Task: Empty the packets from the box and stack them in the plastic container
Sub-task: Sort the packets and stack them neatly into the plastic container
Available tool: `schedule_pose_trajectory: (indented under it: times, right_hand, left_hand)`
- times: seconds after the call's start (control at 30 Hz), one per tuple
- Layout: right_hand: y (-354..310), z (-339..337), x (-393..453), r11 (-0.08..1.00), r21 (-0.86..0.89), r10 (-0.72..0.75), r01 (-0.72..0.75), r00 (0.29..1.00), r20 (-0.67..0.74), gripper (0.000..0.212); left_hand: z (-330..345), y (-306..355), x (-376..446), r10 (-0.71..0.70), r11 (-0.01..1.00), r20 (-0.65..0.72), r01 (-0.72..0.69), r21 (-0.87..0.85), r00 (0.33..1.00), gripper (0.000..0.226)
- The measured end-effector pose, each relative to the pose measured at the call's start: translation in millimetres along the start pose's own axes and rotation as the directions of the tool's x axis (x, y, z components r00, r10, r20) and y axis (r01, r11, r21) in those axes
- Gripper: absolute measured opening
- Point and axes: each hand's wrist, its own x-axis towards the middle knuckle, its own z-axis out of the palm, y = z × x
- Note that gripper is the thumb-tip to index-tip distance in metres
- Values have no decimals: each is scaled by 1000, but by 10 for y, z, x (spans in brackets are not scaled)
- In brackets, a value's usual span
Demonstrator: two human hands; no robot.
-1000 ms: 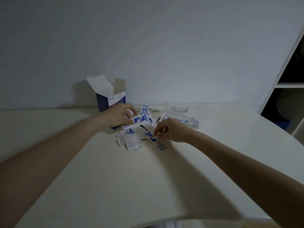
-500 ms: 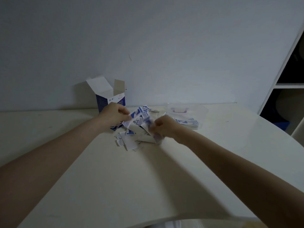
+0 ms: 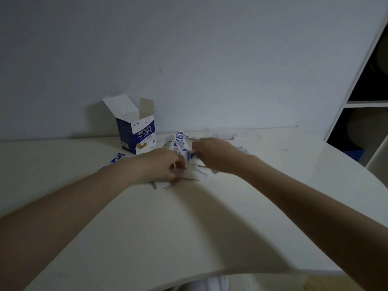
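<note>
Open box beside heaped packets

Dim, flat, bluish light is filling the frame; wall is reading grey. Forearms are throwing soft broad shadows onto the table. No glare. Motion blur is smearing the right hand and the packets beside it. Wide-angle lens is bowing the table's edges and tilting the shelf.

An open blue-and-white box, standing just beyond the left hand's fingers, carries large white Chinese characters above the Latin word "CHUANGKOUTIE". Print on the scattered packets is too small to read.
</note>
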Motion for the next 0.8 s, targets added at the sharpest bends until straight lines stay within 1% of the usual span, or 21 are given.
schedule_pose_trajectory:
  times: [0.03,0.07,0.1,0.13,0.17,0.2,0.23,0.3,0.33,0.37,0.4,0.43,0.5,0.53,0.6,0.67,0.7,0.73,0.77,0.8]
  right_hand:
    - [11,56,-28,995,-85,-41,46,998,57,22]
    - [19,110,-63,992,-108,-57,67,994,93,23]
    - [20,152,-89,993,-90,-66,76,991,117,23]
    - [31,185,-102,996,-48,-67,74,988,136,20]
    - [38,197,-114,998,5,-58,58,987,152,17]
    - [48,201,-119,997,66,-39,29,987,156,16]
    - [59,193,-119,992,127,-14,-5,989,145,20]
    - [59,125,-108,958,270,77,-96,994,78,34]
    - [58,73,-94,928,349,131,-135,991,35,38]
    - [64,9,-69,896,413,179,-160,984,-7,37]
    - [71,-48,-42,877,449,212,-169,976,-47,32]
    - [69,-111,-21,878,452,215,-158,973,-78,24]
    - [30,-191,11,904,417,148,-96,985,-94,14]
    - [-8,-201,27,918,391,100,-64,993,-71,16]
    - [-94,-161,61,936,350,21,-16,1000,-8,24]
    - [-156,-107,90,935,354,-8,14,1000,-16,20]
    - [-171,-86,102,934,356,8,8,999,-42,18]
    - [-172,-56,113,933,359,39,-8,996,-79,17]
    - [-159,-25,124,929,369,73,-28,991,-108,17]
    - [-149,7,131,925,379,87,-37,990,-115,18]
  left_hand:
    - [11,26,-19,28,993,-33,-24,112,999,30]
    - [16,56,-24,61,974,-60,-46,220,996,30]
    - [19,79,-18,84,955,-80,-58,291,993,30]
    - [14,93,-11,111,947,-113,-70,313,987,28]
    - [2,94,0,117,957,-152,-71,281,981,26]
    - [-25,88,-1,100,975,-186,-59,212,978,23]
    - [-51,62,7,56,993,-199,-34,114,978,20]
    - [-105,-49,31,-29,989,-160,5,-151,987,16]
    - [-134,-111,29,-62,959,-119,26,-283,991,13]
    - [-152,-160,22,-87,924,-68,55,-379,994,14]
    - [-164,-196,12,-104,899,-34,80,-431,994,16]
    - [-166,-229,8,-117,886,-26,93,-454,993,16]
    - [-192,-243,0,-143,879,-51,103,-466,988,14]
    - [-211,-218,-5,-146,868,-66,95,-488,987,15]
    - [-256,-150,-1,-142,813,-91,64,-578,986,18]
    - [-307,-93,-4,-149,786,-132,36,-617,980,14]
    - [-322,-98,0,-172,799,-149,49,-599,974,8]
    - [-332,-122,3,-216,835,-165,95,-542,962,8]
    - [-325,-165,5,-284,875,-168,184,-447,944,15]
    - [-309,-200,-7,-367,891,-149,300,-340,918,25]
